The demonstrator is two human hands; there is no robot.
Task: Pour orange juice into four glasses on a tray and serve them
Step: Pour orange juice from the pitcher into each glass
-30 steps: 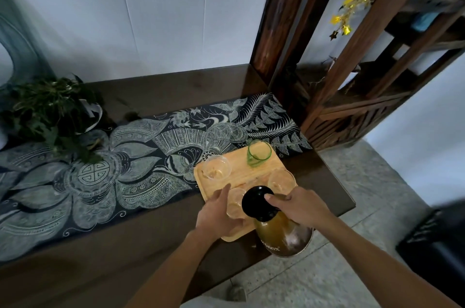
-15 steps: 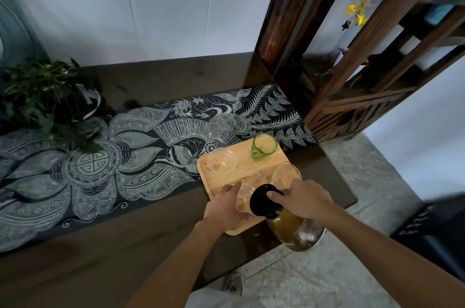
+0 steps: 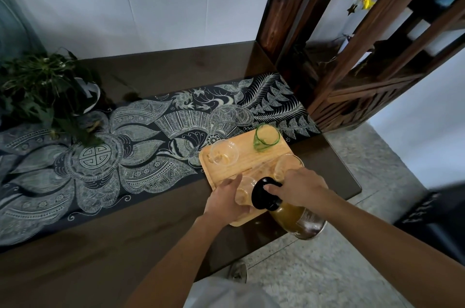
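A wooden tray [image 3: 247, 163] lies at the right end of the dark table. On it stand a clear glass [image 3: 224, 152] at the back left, a green-tinted glass [image 3: 266, 136] at the back right, and a clear glass [image 3: 286, 165] at the front right. My left hand [image 3: 226, 201] holds the nearest glass [image 3: 244, 190] at the tray's front. My right hand [image 3: 300, 188] grips the neck of a juice bottle [image 3: 297, 216] with a black cap, tipped toward that glass. A little orange liquid shows in the near glass.
A black patterned runner [image 3: 125, 157] covers the table's middle. A potted plant [image 3: 47, 91] sits at the back left. A dark wooden shelf unit [image 3: 364, 56] stands at the right, beside the table's end. Grey floor lies below.
The bottle's cap end has tipped lower over the near glass. My hands hold as before; the view has shifted slightly.
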